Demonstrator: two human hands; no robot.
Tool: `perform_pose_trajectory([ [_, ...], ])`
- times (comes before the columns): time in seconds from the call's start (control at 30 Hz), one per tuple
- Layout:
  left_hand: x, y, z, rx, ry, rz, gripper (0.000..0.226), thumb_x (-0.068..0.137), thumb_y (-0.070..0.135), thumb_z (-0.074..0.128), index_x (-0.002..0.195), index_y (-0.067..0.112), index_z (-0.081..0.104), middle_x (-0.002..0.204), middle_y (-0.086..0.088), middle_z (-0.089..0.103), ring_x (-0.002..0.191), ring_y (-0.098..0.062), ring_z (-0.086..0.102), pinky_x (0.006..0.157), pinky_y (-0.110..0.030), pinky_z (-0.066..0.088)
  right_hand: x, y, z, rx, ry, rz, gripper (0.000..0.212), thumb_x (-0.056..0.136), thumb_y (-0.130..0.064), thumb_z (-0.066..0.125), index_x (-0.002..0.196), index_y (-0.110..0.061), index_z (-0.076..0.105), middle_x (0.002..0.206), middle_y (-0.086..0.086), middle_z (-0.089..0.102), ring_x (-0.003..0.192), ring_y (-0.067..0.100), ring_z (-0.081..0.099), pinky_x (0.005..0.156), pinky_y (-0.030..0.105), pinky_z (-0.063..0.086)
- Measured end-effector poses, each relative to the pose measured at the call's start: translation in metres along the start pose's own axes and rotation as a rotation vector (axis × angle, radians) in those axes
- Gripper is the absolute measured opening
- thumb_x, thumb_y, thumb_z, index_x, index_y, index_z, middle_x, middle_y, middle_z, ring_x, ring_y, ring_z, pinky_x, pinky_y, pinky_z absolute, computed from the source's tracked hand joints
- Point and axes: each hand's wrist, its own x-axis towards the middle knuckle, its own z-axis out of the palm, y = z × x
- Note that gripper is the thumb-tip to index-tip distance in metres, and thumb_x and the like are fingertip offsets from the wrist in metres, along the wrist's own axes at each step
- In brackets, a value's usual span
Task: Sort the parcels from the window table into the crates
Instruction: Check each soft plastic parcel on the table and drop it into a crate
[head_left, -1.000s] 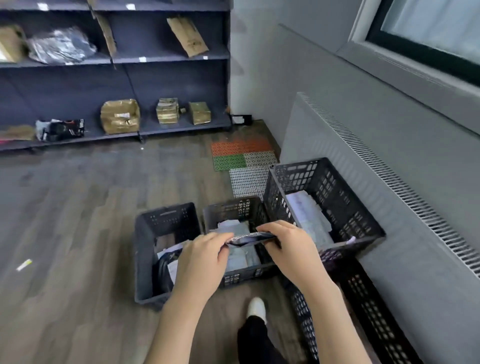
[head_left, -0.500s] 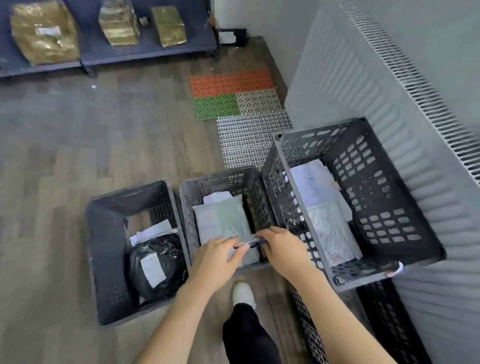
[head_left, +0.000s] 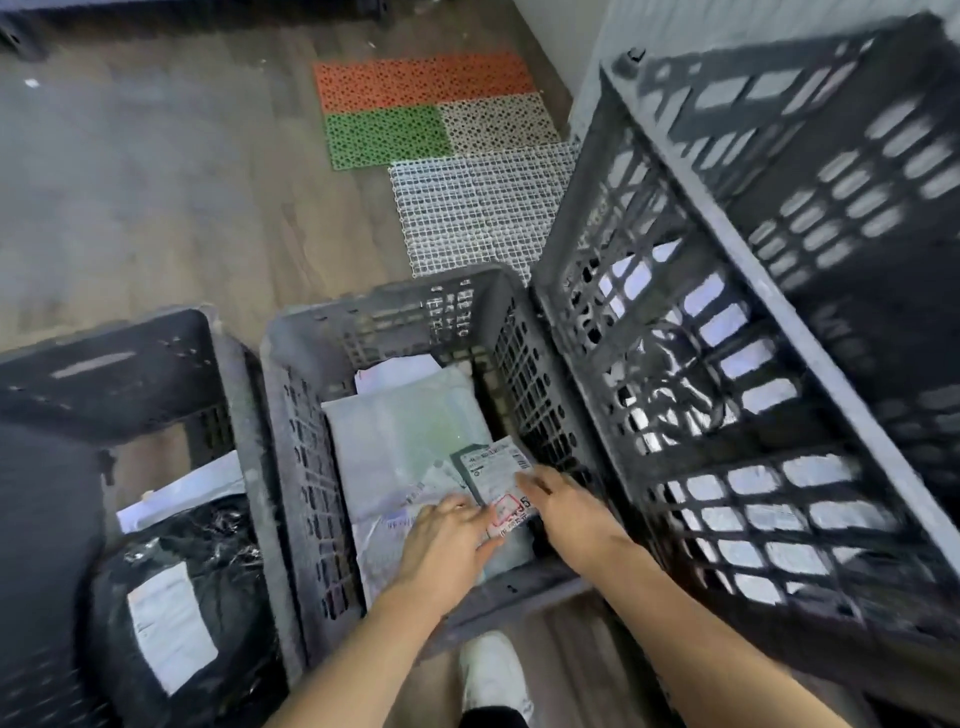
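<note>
Head view: small labelled parcel (head_left: 496, 480) lies flat inside the middle crate (head_left: 306, 467), at its near right corner, on top of a pale bubble mailer (head_left: 405, 431) that fills most of the crate floor. Left hand (head_left: 447, 540) rests on the parcel's near left edge, fingers fairly straight and spread, not curled round it. Right hand (head_left: 566, 506) touches the parcel's right edge, fingers extended; a true pinch is not visible on either hand. White paper (head_left: 397, 371) pokes out at the far end of the middle crate. Left of the middle crate, touching it: left crate (head_left: 114, 364) holding a black bag parcel (head_left: 208, 561) with a white label. Right of the middle crate: a taller crate (head_left: 737, 322), blurred, pale parcels visible through its wall. Beyond the middle crate: coloured floor mats (head_left: 436, 104) on wood floor (head_left: 156, 197). Just below it: a white shoe (head_left: 493, 675).
</note>
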Motion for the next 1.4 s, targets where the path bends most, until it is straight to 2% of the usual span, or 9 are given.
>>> perform_pose_trajectory([
  [0.13, 0.029, -0.021, 0.074, 0.048, -0.125, 0.124, 0.048, 0.098, 0.037, 0.042, 0.146, 0.029, 0.035, 0.144, 0.006, 0.046, 0.137, -0.017, 0.028, 0.103, -0.033, 0.030, 0.045, 0.010, 0.061, -0.120, -0.076, 0.014, 0.067, 0.091, 0.004, 0.045, 0.151, -0.010, 0.020, 0.151, 0.015, 0.022, 0.132, 0.030, 0.035, 0.106, 0.035, 0.038],
  [0.3, 0.047, -0.040, 0.109, 0.096, -0.370, 0.173, 0.034, 0.092, 0.024, 0.048, 0.123, 0.020, 0.060, 0.122, -0.013, 0.060, 0.112, -0.031, 0.055, 0.086, -0.036, 0.044, 0.078, 0.015, 0.096, -0.122, -0.347, -0.051, 0.040, 0.092, 0.004, 0.042, 0.130, 0.001, 0.052, 0.133, 0.023, 0.051, 0.121, 0.037, 0.050, 0.097, 0.040, 0.045],
  [0.57, 0.067, -0.067, 0.099, 0.273, -0.341, 0.098, 0.041, 0.095, 0.024, 0.049, 0.135, 0.015, 0.050, 0.136, -0.011, 0.047, 0.123, -0.033, 0.047, 0.097, -0.041, 0.041, 0.103, 0.008, 0.081, -0.206, -0.349, -0.078, 0.063, 0.094, 0.002, 0.035, 0.150, -0.025, 0.028, 0.155, 0.007, 0.029, 0.137, 0.030, 0.036, 0.108, 0.038, 0.038],
  [0.83, 0.066, -0.085, 0.104, 0.468, -0.569, 0.169, 0.052, 0.096, 0.027, 0.044, 0.147, 0.019, 0.036, 0.160, -0.002, 0.008, 0.136, -0.028, 0.036, 0.091, -0.042, 0.046, 0.123, -0.017, 0.089, -0.473, -0.416, -0.096, 0.068, 0.096, -0.003, 0.035, 0.153, -0.033, 0.014, 0.152, 0.010, 0.033, 0.130, 0.030, 0.042, 0.090, 0.037, 0.043],
  [0.93, 0.068, -0.088, 0.103, 0.419, -0.560, 0.111, 0.050, 0.096, 0.032, 0.045, 0.144, 0.020, 0.040, 0.156, 0.000, 0.024, 0.132, -0.027, 0.042, 0.093, -0.040, 0.045, 0.118, -0.021, 0.084, -0.458, -0.440, -0.083, 0.066, 0.096, -0.003, 0.034, 0.153, -0.032, 0.015, 0.152, 0.010, 0.034, 0.128, 0.030, 0.044, 0.090, 0.035, 0.043],
  [1.0, 0.067, -0.086, 0.099, 0.383, -0.578, 0.069, 0.047, 0.096, 0.034, 0.047, 0.140, 0.017, 0.047, 0.147, -0.003, 0.041, 0.126, -0.027, 0.048, 0.096, -0.040, 0.045, 0.116, -0.020, 0.080, -0.421, -0.447, -0.073, 0.062, 0.094, -0.004, 0.035, 0.152, -0.026, 0.026, 0.151, 0.009, 0.035, 0.129, 0.029, 0.044, 0.097, 0.037, 0.044],
  [1.1, 0.063, -0.084, 0.095, 0.372, -0.616, 0.029, 0.045, 0.097, 0.031, 0.048, 0.137, 0.011, 0.049, 0.141, -0.005, 0.048, 0.124, -0.026, 0.051, 0.097, -0.038, 0.044, 0.114, -0.016, 0.082, -0.383, -0.453, -0.061, 0.053, 0.092, -0.006, 0.036, 0.144, -0.018, 0.042, 0.147, 0.007, 0.042, 0.128, 0.029, 0.046, 0.102, 0.041, 0.044],
  [1.27, 0.062, -0.091, 0.106, 0.417, -0.670, 0.019, 0.044, 0.097, 0.025, 0.046, 0.140, 0.013, 0.046, 0.141, -0.005, 0.049, 0.126, -0.026, 0.049, 0.089, -0.034, 0.043, 0.115, -0.019, 0.092, -0.500, -0.482, -0.072, 0.058, 0.095, -0.007, 0.035, 0.151, -0.023, 0.029, 0.153, 0.007, 0.033, 0.135, 0.030, 0.038, 0.106, 0.042, 0.039],
  [1.4, 0.052, -0.092, 0.094, 0.402, -0.601, -0.006, 0.043, 0.097, 0.027, 0.045, 0.137, 0.013, 0.049, 0.137, -0.006, 0.052, 0.123, -0.026, 0.051, 0.096, -0.036, 0.043, 0.103, -0.019, 0.077, -0.379, -0.450, -0.048, 0.065, 0.096, -0.004, 0.032, 0.153, -0.032, 0.019, 0.159, 0.002, 0.019, 0.142, 0.027, 0.027, 0.110, 0.042, 0.034],
])
